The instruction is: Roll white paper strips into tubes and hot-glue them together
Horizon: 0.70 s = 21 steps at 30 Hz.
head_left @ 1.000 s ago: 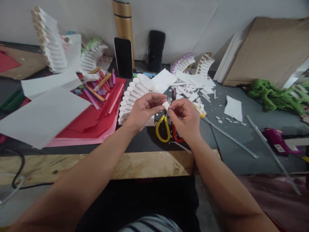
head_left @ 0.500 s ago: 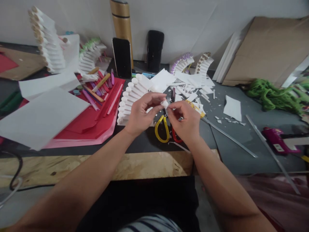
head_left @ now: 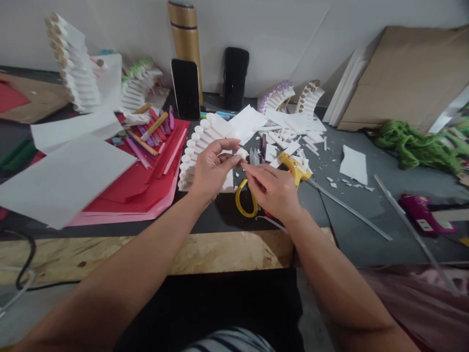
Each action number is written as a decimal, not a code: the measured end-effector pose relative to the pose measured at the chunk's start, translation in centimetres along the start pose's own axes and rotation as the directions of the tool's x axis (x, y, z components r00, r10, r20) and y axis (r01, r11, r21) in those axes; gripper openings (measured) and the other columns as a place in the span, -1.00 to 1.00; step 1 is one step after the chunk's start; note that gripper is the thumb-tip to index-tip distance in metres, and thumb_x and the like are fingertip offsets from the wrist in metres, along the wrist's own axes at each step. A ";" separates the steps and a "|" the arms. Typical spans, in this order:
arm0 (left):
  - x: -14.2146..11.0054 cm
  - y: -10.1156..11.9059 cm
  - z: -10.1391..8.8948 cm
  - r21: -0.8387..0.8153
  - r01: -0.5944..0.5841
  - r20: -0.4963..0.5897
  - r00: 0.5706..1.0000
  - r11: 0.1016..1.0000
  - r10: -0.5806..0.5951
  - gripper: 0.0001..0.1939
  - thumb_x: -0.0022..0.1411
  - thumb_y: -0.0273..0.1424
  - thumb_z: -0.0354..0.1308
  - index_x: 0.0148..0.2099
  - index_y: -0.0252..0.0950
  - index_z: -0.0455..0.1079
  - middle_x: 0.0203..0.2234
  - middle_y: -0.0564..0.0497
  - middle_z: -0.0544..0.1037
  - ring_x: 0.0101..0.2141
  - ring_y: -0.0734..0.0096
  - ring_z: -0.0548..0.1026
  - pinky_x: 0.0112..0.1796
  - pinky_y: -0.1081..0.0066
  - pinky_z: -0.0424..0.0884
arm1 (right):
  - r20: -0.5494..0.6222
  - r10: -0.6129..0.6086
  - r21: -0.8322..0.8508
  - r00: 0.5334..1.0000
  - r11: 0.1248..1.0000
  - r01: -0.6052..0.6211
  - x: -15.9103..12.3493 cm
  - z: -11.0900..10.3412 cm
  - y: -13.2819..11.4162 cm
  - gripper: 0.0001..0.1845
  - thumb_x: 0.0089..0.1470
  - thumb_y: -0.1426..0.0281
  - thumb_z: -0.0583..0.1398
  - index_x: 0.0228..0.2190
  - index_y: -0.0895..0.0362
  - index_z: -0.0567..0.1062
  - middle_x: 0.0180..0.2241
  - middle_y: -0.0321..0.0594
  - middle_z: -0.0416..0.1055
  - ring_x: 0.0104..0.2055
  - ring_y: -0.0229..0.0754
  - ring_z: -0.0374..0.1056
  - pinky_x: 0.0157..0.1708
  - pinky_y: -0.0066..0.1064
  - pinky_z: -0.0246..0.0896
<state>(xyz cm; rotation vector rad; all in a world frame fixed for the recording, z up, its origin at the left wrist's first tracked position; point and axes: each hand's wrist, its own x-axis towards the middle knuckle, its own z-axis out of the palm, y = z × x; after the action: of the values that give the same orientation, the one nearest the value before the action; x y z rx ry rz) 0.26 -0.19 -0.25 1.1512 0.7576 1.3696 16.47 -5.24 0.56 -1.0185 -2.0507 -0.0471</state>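
Note:
Between the thumb and fingers of my left hand point(head_left: 213, 166) is a small crumpled white piece point(head_left: 241, 154), perhaps foam or paper rolled into a bud. My right hand point(head_left: 273, 188) is closed, its fingertips pinching at the lower edge of that piece. Under my hands lie scissors with a yellow handle loop point(head_left: 246, 204); their grey blades point(head_left: 254, 156) point away from me. Just left stands a fan-like row of white rolls point(head_left: 192, 151) on a white sheet, partly covered by my left hand. A yellow glue gun point(head_left: 297, 168) rests beyond my right hand.
White scraps point(head_left: 284, 139) are strewn behind my hands. Red sheets point(head_left: 120, 193) with coloured sticks lie left. At the back stand a phone point(head_left: 185, 88), a gold flask point(head_left: 183, 24) and a black case point(head_left: 235, 78). Glue sticks point(head_left: 351, 210), a purple glue gun point(head_left: 425, 212) and green yarn point(head_left: 414, 146) are right.
Both hands have shifted slightly left with the white piece. My right fingers have turned and slid below it, uncovering the scissor blades and more of the yellow glue gun.

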 end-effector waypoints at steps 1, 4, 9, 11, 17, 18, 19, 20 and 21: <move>0.1 -0.1 -0.1 -0.047 0.043 0.010 0.999 0.998 -0.043 -0.72 0.07 -0.52 0.35 -0.13 -0.26 0.52 -0.25 0.05 0.58 -0.32 0.50 0.54 -0.18 0.44 0.50 | 0.003 0.016 0.049 1.000 0.999 -0.016 0.0 -0.1 -0.2 -0.75 0.25 0.48 0.15 -0.08 0.08 0.54 -0.28 -0.17 0.58 -0.42 -0.25 0.45 -0.43 -0.38 0.33; 0.2 0.0 -0.2 -0.195 0.190 0.117 0.979 0.962 -0.170 -0.71 0.04 -0.56 0.36 -0.14 -0.29 0.54 -0.30 0.04 0.58 -0.30 0.52 0.55 -0.15 0.46 0.49 | -0.057 0.146 0.195 0.988 0.972 -0.132 0.1 -0.2 -0.7 -0.95 0.21 0.41 0.24 -0.24 0.07 0.50 -0.35 -0.25 0.52 -0.52 -0.33 0.36 -0.51 -0.43 0.27; -0.1 0.5 -0.4 -0.292 0.335 0.338 0.913 0.896 -0.231 -0.65 0.01 -0.51 0.44 -0.10 -0.27 0.57 -0.24 0.01 0.61 -0.21 0.45 0.57 0.00 0.35 0.51 | -0.168 0.465 0.457 0.869 0.818 -0.349 0.2 -0.8 -0.7 -0.84 0.22 0.28 0.27 -0.36 0.09 0.47 -0.53 -0.34 0.43 -0.63 -0.35 0.30 -0.61 -0.43 0.19; -0.2 0.6 -0.6 -0.320 0.369 0.391 0.891 0.873 -0.233 -0.62 0.01 -0.49 0.45 -0.08 -0.25 0.57 -0.22 0.01 0.60 -0.19 0.44 0.58 0.05 0.32 0.50 | -0.160 0.533 0.548 0.831 0.748 -0.374 0.6 -1.2 -0.7 -0.82 0.25 0.26 0.25 -0.35 0.10 0.47 -0.51 -0.32 0.46 -0.65 -0.36 0.31 -0.64 -0.44 0.17; -0.2 0.7 -1.1 -0.383 0.463 0.424 0.857 0.799 -0.293 -0.66 0.05 -0.53 0.39 -0.08 -0.22 0.60 -0.26 0.03 0.60 -0.27 0.49 0.60 0.08 0.32 0.50 | -0.147 0.566 0.612 0.811 0.696 -0.376 1.2 -1.3 -0.9 -0.77 0.19 0.24 0.30 -0.40 0.08 0.42 -0.51 -0.34 0.46 -0.68 -0.38 0.27 -0.68 -0.46 0.13; -0.2 0.7 -1.0 -0.391 0.470 0.413 0.858 0.792 -0.306 -0.68 0.07 -0.54 0.37 -0.09 -0.24 0.60 -0.27 0.02 0.60 -0.29 0.50 0.60 0.07 0.33 0.51 | -0.132 0.560 0.602 0.818 0.701 -0.383 1.1 -1.2 -0.9 -0.77 0.18 0.24 0.31 -0.41 0.08 0.42 -0.55 -0.37 0.43 -0.68 -0.38 0.26 -0.68 -0.46 0.13; -0.2 0.6 -1.0 -0.399 0.475 0.399 0.860 0.784 -0.318 -0.70 0.09 -0.56 0.34 -0.09 -0.26 0.60 -0.27 0.01 0.60 -0.29 0.51 0.60 0.06 0.35 0.51 | -0.117 0.550 0.590 0.827 0.708 -0.388 1.0 -1.1 -0.9 -0.77 0.18 0.25 0.31 -0.41 0.08 0.43 -0.58 -0.38 0.40 -0.68 -0.37 0.27 -0.67 -0.45 0.13; -0.2 0.6 -0.9 -0.407 0.481 0.386 0.861 0.776 -0.332 -0.72 0.11 -0.57 0.32 -0.10 -0.28 0.60 -0.27 0.00 0.61 -0.29 0.51 0.60 0.06 0.36 0.52 | -0.101 0.537 0.579 0.838 0.716 -0.390 0.9 -1.0 -0.9 -0.79 0.19 0.25 0.30 -0.39 0.08 0.45 -0.58 -0.38 0.39 -0.67 -0.36 0.28 -0.66 -0.45 0.15; -0.2 0.6 -0.9 -0.414 0.487 0.371 0.862 0.769 -0.347 -0.73 0.13 -0.59 0.29 -0.11 -0.29 0.60 -0.28 -0.01 0.62 -0.29 0.50 0.61 0.06 0.36 0.52 | -0.084 0.526 0.570 0.847 0.722 -0.392 0.8 -1.0 -0.8 -0.82 0.20 0.25 0.29 -0.36 0.08 0.47 -0.57 -0.37 0.41 -0.65 -0.35 0.29 -0.65 -0.44 0.17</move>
<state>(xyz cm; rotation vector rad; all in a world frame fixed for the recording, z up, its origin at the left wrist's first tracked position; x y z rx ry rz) -0.79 -0.29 0.01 0.6775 0.3882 0.9142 16.27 -5.61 2.02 -1.0668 -1.4046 0.6099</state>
